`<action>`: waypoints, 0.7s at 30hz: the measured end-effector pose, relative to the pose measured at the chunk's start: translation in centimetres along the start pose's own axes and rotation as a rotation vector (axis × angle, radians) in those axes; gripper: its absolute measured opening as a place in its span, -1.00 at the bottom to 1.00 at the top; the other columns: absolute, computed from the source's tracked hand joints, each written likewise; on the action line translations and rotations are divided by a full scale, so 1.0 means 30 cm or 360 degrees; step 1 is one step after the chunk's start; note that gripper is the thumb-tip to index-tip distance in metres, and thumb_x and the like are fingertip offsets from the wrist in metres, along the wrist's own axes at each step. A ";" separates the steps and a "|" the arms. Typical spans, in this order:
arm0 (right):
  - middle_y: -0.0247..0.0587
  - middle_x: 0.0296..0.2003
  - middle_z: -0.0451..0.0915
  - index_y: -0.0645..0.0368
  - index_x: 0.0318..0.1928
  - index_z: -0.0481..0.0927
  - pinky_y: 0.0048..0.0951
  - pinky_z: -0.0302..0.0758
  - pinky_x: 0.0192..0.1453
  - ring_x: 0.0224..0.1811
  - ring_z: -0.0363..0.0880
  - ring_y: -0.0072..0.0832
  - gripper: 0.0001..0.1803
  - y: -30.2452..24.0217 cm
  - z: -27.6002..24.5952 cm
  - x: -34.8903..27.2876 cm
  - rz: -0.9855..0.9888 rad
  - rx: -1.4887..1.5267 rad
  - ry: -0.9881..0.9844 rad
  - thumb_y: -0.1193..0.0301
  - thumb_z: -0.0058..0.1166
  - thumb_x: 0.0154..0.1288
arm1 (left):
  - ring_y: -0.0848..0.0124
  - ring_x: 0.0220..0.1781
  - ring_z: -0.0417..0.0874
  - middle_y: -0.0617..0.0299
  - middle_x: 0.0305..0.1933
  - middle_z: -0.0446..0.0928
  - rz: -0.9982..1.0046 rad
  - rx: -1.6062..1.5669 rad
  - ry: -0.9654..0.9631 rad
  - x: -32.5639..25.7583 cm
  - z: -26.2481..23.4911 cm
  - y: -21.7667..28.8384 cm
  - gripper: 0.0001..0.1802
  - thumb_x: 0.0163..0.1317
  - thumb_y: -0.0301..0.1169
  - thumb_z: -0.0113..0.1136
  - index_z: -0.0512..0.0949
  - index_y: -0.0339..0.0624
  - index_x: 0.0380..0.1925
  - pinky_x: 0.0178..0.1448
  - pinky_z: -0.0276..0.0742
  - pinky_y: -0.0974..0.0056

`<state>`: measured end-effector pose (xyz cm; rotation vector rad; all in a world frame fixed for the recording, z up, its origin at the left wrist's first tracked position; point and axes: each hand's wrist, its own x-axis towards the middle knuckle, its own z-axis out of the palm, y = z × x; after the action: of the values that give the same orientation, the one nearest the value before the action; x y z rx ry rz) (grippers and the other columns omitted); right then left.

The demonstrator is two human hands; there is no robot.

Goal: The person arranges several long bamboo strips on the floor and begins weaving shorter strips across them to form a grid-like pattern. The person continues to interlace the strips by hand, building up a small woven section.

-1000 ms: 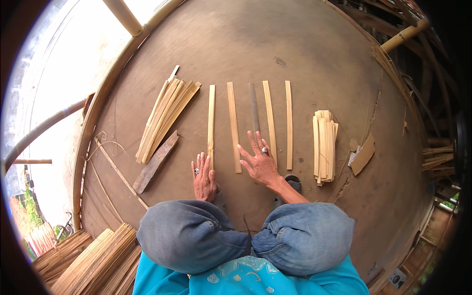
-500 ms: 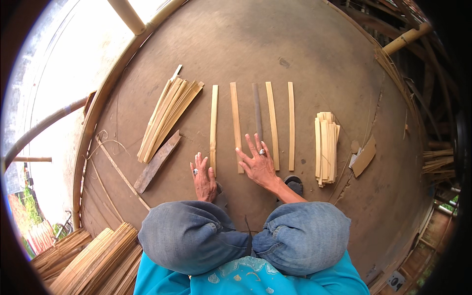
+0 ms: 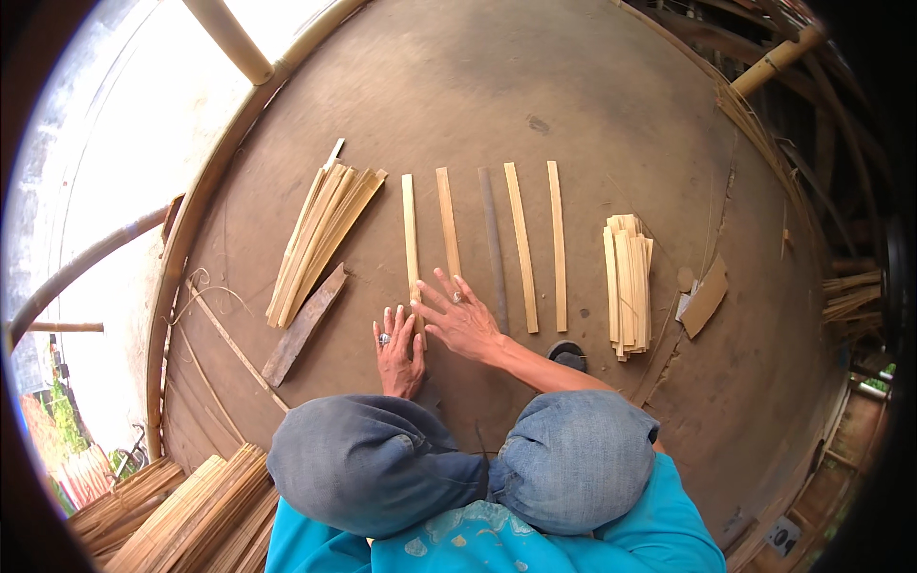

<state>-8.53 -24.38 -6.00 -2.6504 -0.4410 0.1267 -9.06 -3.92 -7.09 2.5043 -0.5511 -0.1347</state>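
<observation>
Light bamboo strips and one dark strip lie upright in a spaced row on the floor before me. My left hand [image 3: 399, 358] is by the near end of the leftmost strip [image 3: 411, 229], its fingers stretched out. Palm down, my right hand [image 3: 466, 323] spreads its fingers over the near part of the second strip [image 3: 446, 215], fingertips reaching toward the leftmost one. Neither hand grips anything; whether the fingertips touch the strips, I cannot tell. Right of them are the dark strip [image 3: 492, 239] and two more pale ones, the fourth strip [image 3: 521, 248] and the rightmost strip [image 3: 557, 248].
A fanned bundle of strips [image 3: 325, 239] lies left beside a dark wooden piece [image 3: 304, 325]. To the right are a shorter stack of strips [image 3: 629, 286] and a cardboard piece [image 3: 705, 296]. Long bundled slats [image 3: 205, 511] fill the lower left; a bamboo edge [image 3: 205, 172] bounds the floor.
My right hand has moved left, from near the dark strip to the second and leftmost strips. The left hand has shifted only slightly. The whole view has tilted a little.
</observation>
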 end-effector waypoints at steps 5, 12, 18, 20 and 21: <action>-0.31 0.66 0.17 -0.21 0.58 0.37 0.13 -0.14 0.79 0.78 -0.22 -0.06 -0.37 0.024 0.010 -0.018 -0.0055 -0.0031 0.0045 0.10 0.10 0.58 | 0.02 0.79 0.03 0.08 0.69 0.25 0.0106 0.0082 -0.0084 0.053 -0.026 -0.026 -0.32 0.51 -0.32 0.18 0.29 -0.11 0.59 0.80 -0.17 -0.13; -0.26 0.67 0.15 -0.16 0.58 0.35 0.11 -0.11 0.78 0.78 -0.20 -0.03 -0.36 0.030 -0.013 -0.007 -0.0016 0.0027 -0.0001 0.14 0.10 0.58 | -0.02 0.81 -0.11 0.12 0.74 0.15 0.0263 0.0227 -0.0273 0.126 -0.060 -0.036 -0.25 0.54 -0.22 0.17 0.20 -0.12 0.64 0.81 -0.25 -0.14; -0.11 0.54 0.38 0.09 0.44 0.52 0.01 0.15 0.68 0.69 0.11 -0.01 -0.46 0.038 -0.047 -0.086 0.0084 0.0068 0.0290 0.26 0.16 0.53 | 0.01 0.82 -0.12 0.15 0.75 0.14 0.0240 0.0269 -0.0295 0.136 -0.053 -0.016 -0.24 0.54 -0.15 0.18 0.21 -0.07 0.64 0.81 -0.28 -0.13; -0.10 0.44 0.53 0.18 0.32 0.63 -0.07 0.35 0.58 0.60 0.31 -0.02 -0.53 0.080 -0.060 -0.143 0.0122 0.0055 0.0441 0.29 0.19 0.50 | 0.03 0.82 -0.12 0.15 0.75 0.14 0.0241 0.0303 -0.0303 0.138 -0.046 -0.012 -0.24 0.54 -0.14 0.18 0.21 -0.06 0.65 0.81 -0.29 -0.12; -0.13 0.35 0.59 0.18 0.27 0.66 -0.09 0.42 0.48 0.51 0.40 -0.04 -0.57 0.098 -0.072 -0.169 0.0217 0.0126 0.0507 0.32 0.23 0.47 | 0.04 0.82 -0.12 0.16 0.75 0.14 0.0239 0.0299 -0.0306 0.138 -0.044 -0.012 -0.24 0.54 -0.13 0.18 0.21 -0.05 0.65 0.81 -0.29 -0.11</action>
<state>-12.14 -29.43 -5.27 -2.5589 -0.1470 -0.2292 -4.90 -4.69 -6.08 2.6352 -0.8642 -0.2796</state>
